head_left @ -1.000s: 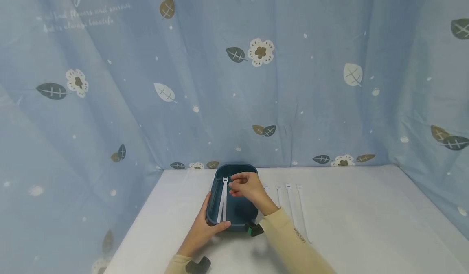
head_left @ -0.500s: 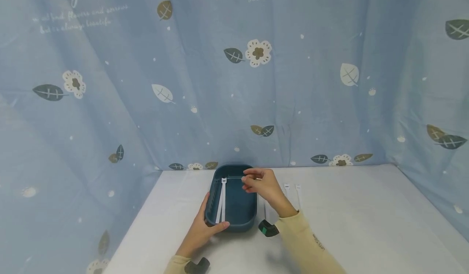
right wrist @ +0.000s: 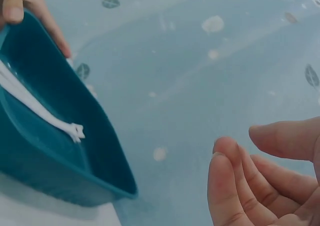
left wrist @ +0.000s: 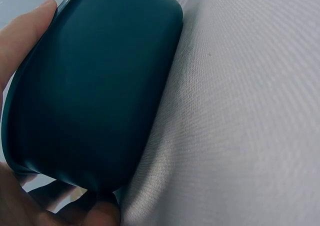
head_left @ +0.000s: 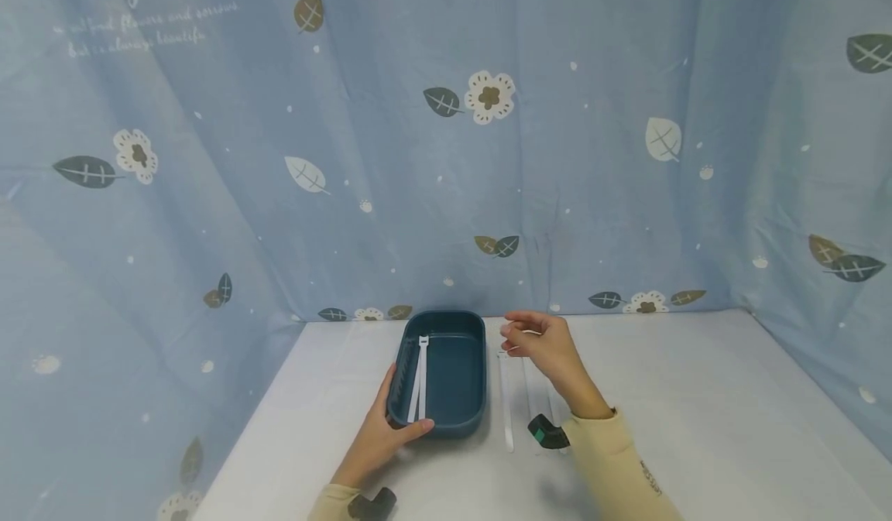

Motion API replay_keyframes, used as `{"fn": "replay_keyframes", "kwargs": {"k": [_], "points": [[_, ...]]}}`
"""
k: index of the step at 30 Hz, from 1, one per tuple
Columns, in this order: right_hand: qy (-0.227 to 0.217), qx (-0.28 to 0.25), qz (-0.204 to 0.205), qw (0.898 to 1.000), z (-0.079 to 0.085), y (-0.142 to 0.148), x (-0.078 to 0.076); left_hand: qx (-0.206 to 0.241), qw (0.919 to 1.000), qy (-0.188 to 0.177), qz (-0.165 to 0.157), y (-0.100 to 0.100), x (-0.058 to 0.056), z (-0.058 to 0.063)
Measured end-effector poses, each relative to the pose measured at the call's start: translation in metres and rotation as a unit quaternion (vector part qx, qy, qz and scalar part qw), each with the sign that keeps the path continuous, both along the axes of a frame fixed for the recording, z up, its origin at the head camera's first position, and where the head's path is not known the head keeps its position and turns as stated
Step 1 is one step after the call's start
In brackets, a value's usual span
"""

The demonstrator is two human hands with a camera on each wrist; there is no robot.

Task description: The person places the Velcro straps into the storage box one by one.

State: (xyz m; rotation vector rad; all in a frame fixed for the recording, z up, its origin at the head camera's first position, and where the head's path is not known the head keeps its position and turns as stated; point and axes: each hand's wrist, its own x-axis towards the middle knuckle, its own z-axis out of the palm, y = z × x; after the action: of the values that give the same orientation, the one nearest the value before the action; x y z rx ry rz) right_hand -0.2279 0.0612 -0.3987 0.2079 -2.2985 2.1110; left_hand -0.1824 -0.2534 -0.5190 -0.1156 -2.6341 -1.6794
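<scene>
A dark teal plastic bin (head_left: 456,385) stands on the white tabletop. Inside, along its left side, lie white cable ties (head_left: 423,374) with slotted heads at the far end. My left hand (head_left: 372,443) grips the bin's near left corner, thumb (left wrist: 30,33) at the rim and fingers (left wrist: 102,213) against the outer wall. To the bin's right, my right hand (head_left: 554,351) hovers over more white cable ties (head_left: 506,409) on the table, partly covering them. In the right wrist view its thumb (right wrist: 280,140) stands apart from loosely bent fingers (right wrist: 222,186), with nothing held.
A blue curtain (head_left: 390,157) printed with leaves and flowers hangs behind and at both sides of the table (head_left: 662,405). Dark camera mounts sit on both wrists. The loose ties lie roughly parallel beside the bin.
My right hand has moved from above the bin out to its right, over the loose cable ties. The left hand keeps its grip on the bin. The head view has shifted slightly.
</scene>
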Motion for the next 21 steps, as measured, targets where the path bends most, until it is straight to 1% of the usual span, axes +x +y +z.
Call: {"fn": "replay_keyframes", "kwargs": {"k": [7,13,21], "points": [[0.003,0.009,-0.022,1.000,-0.003,0.020,0.002,-0.001,1.0000,-0.005,0.004,0.000,0.001,0.002],[-0.003,0.005,-0.035,0.999,-0.004,0.033,0.005,0.003,1.0000,-0.002,0.001,-0.001,-0.001,0.001],[-0.001,0.008,-0.073,0.997,-0.010,0.046,0.010,-0.003,1.0000,-0.006,0.001,0.000,-0.001,0.001]]}}
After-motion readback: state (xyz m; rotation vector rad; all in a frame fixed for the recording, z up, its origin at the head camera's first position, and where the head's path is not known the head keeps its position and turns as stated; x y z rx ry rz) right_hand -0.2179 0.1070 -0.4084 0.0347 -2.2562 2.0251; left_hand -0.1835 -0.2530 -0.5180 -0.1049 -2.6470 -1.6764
